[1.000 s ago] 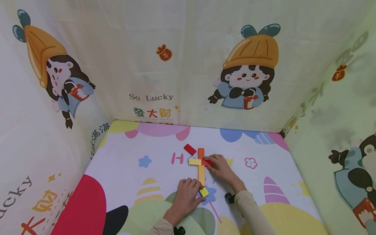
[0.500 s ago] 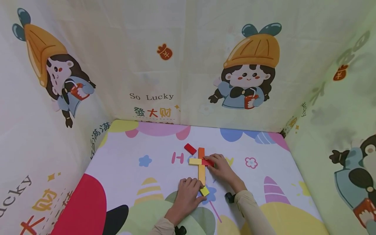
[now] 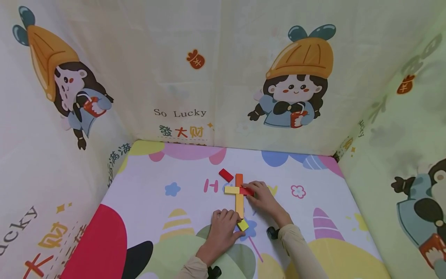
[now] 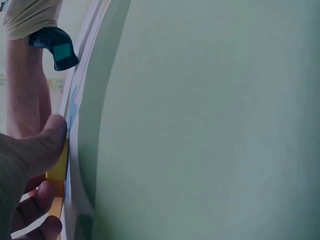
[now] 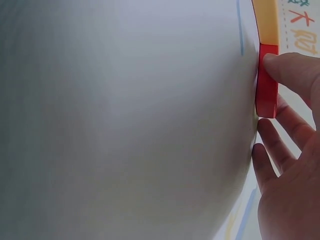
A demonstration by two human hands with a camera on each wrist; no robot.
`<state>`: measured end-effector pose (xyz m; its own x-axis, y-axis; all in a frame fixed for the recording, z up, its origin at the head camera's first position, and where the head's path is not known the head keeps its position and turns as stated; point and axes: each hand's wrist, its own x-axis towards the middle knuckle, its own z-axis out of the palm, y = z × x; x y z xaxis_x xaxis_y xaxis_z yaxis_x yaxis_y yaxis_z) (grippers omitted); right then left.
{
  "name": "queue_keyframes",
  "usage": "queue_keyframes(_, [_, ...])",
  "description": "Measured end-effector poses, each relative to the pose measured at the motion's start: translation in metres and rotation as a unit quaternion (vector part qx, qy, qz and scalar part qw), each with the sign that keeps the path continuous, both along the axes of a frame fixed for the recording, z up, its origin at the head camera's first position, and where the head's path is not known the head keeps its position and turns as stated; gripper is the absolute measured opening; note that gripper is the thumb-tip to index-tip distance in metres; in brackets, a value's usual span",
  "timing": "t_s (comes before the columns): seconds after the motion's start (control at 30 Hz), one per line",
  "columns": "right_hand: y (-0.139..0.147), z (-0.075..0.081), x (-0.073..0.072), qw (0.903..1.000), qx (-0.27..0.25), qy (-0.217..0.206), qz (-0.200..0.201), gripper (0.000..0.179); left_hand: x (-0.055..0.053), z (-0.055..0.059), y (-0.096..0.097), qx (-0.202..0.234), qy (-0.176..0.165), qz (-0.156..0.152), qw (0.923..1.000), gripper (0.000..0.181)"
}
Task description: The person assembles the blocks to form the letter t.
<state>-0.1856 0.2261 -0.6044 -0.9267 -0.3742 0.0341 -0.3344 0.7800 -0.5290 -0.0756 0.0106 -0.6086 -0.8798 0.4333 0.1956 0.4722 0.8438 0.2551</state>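
Note:
My left hand (image 3: 220, 229) pinches a small yellow block (image 3: 242, 225), set at a slant against the near end of a long light-orange block (image 3: 239, 205). In the left wrist view the thumb presses one side of that yellow block (image 4: 59, 164). My right hand (image 3: 265, 198) has thumb and forefinger on a red block (image 3: 246, 191); in the right wrist view the thumb lies on the red block's side (image 5: 267, 95). This red block meets a pale yellow block (image 3: 231, 190) end to end. Beyond them an orange block (image 3: 239, 179) points away, forming a cross on the mat.
A loose red block (image 3: 226, 175) lies at an angle just left of the orange block. The printed mat (image 3: 195, 174) spreads under everything, with printed cloth walls (image 3: 237, 77) at the back and both sides.
The head view has tilted slightly, so the scene sits a little higher in it. Both hands and the blocks keep their places.

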Motion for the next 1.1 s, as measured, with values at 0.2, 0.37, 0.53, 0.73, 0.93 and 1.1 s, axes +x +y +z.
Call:
queue_keyframes(0.2, [0.002,0.001,0.002,0.9999,-0.01,0.001,0.011,0.051,-0.003,-0.001,-0.004,0.009,-0.023,-0.001,0.9997,0.051])
queue_keyframes(0.37, [0.002,0.005,0.008,0.9997,-0.025,0.001,0.004,0.049,-0.011,-0.002,-0.013,0.039,-0.034,-0.002,0.9986,0.048])
queue_keyframes(0.53, [0.002,0.008,0.011,0.9991,-0.03,-0.018,-0.022,0.049,-0.025,0.005,-0.022,0.072,-0.018,0.005,0.9972,0.035])
queue_keyframes(0.73, [0.002,0.01,0.013,0.9982,-0.035,-0.028,-0.041,0.05,-0.058,0.01,-0.03,0.104,0.016,0.019,0.9943,0.019])
queue_keyframes(0.93, [0.002,0.009,0.016,0.9976,-0.042,-0.026,-0.048,0.05,-0.092,0.012,-0.032,0.12,0.068,0.024,0.9901,0.015])
queue_keyframes(1.1, [0.003,0.009,0.018,0.9971,-0.049,-0.029,-0.05,0.05,-0.111,0.014,-0.031,0.099,0.058,0.039,0.9927,0.019])
